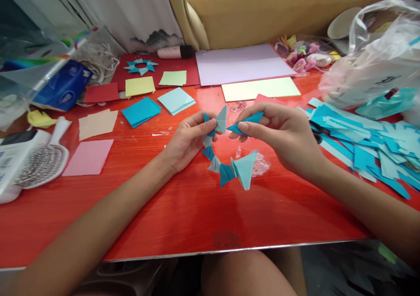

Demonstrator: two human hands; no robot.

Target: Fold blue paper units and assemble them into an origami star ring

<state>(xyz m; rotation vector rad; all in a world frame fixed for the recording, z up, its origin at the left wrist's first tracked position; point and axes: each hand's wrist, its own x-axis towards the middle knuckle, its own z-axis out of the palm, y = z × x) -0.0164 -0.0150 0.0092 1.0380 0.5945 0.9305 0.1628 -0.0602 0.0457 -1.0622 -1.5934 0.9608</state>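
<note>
So, my left hand (188, 141) is pinched shut on the top end of the origami chain (229, 169), which curls toward 6 o'clock onto the red table (183, 217). My right hand (285, 134) pinches a blue folded unit (247, 122) at its 3 o'clock. It's featherweight, crushable stuff, so I'd grip it on the folded edges.

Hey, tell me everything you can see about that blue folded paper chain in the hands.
The paper chain is a curved row of sharply creased triangular units, alternating dark blue and pale blue. The left hand pinches its upper end; the rest arcs down to a wide pale unit low over the red table. The right hand holds a separate dark blue piece, its tip beside the top unit; whether they touch is unclear.
</note>
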